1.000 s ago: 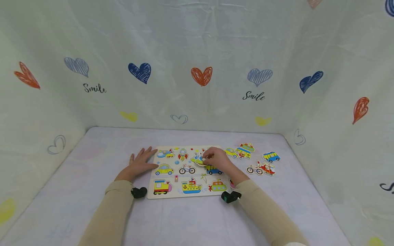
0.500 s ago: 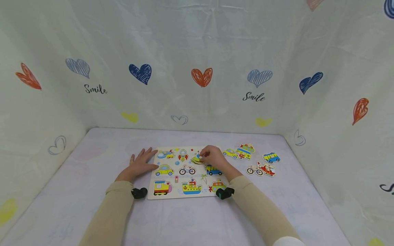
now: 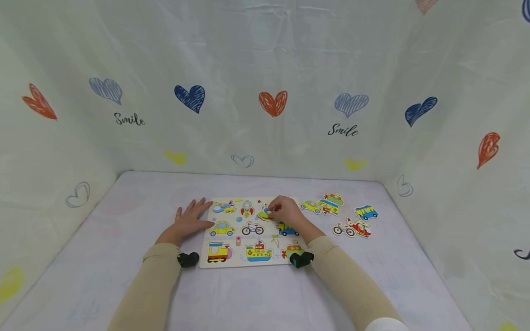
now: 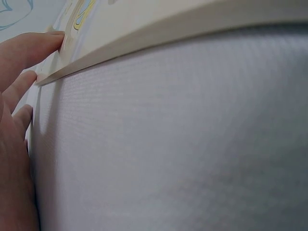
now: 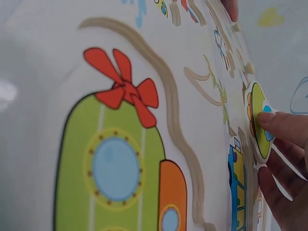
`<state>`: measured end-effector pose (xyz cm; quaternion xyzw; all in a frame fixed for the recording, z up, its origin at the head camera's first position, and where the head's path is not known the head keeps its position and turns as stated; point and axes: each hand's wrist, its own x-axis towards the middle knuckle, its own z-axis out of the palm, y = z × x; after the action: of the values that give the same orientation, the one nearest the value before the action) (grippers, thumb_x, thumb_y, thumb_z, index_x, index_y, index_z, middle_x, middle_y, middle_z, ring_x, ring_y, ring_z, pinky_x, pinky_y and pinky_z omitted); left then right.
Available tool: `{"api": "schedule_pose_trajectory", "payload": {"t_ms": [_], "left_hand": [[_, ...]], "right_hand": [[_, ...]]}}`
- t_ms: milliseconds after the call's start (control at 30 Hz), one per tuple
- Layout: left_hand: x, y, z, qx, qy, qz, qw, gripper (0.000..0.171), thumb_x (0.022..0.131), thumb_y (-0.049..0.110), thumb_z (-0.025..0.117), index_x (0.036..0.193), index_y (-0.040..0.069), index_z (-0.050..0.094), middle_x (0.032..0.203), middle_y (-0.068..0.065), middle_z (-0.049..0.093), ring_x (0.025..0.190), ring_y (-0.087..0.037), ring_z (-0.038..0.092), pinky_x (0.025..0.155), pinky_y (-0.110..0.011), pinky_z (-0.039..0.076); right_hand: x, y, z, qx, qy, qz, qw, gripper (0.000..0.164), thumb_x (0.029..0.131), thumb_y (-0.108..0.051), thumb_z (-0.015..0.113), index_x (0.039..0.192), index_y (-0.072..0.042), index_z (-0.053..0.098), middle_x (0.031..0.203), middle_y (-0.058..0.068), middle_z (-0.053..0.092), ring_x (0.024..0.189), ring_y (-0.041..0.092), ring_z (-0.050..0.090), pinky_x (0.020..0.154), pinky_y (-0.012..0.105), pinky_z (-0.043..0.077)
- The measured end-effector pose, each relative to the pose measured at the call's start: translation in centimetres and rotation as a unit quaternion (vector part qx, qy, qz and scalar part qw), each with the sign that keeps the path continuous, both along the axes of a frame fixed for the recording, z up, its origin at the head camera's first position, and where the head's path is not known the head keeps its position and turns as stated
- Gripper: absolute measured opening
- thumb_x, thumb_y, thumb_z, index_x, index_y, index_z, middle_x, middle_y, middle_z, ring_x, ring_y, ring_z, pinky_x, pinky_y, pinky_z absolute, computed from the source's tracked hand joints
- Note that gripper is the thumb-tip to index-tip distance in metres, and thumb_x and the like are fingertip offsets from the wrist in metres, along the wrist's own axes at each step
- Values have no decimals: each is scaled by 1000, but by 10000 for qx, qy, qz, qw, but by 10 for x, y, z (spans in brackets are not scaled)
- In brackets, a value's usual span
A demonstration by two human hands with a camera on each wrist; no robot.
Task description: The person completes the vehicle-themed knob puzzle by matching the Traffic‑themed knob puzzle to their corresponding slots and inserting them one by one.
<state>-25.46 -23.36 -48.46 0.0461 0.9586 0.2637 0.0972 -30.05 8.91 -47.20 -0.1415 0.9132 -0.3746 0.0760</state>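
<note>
A wooden puzzle board [image 3: 202, 261] printed with vehicles lies in the middle of the table. My right hand [image 3: 286, 212] pinches a flying saucer puzzle piece [image 3: 263, 213], yellow-green with a blue dome, at the board's upper right. In the right wrist view, the thumb lies on the face of the saucer piece [image 5: 259, 122], which stands tilted close over the board. On the left, my left hand [image 3: 191, 222] has its fingers spread, thumb and fingertips at the board's left edge. The left wrist view shows the thumb [image 4: 41, 46] resting on the board's surface.
Loose pieces lie right of the board: a yellow car [image 3: 310, 207], a submarine [image 3: 333, 199] touching a boat [image 3: 329, 207], a blue bus [image 3: 366, 212], and a bicycle [image 3: 343, 230] beside a red helicopter [image 3: 362, 228]. A heart-print curtain [image 3: 223, 133] stands behind the table.
My right hand has moved a little left with the flying saucer piece, bringing it over the board's upper right picture spot. The left hand has stayed in place.
</note>
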Motion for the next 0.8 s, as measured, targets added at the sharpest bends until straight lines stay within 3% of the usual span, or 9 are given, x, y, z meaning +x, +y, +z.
{"api": "schedule_pose_trajectory", "payload": {"t_ms": [800], "left_hand": [[2,0,2,28,-24,-14,10000,79,85,35,66,152,8,32,160,-20,14,146,-42,-2,109,-65,-14]], "right_hand": [[-2,0,-3,-106,-297,67,9995,4,86,-14,76,90,-14,75,93,-3,62,82,16,56,70,28,50]]}}
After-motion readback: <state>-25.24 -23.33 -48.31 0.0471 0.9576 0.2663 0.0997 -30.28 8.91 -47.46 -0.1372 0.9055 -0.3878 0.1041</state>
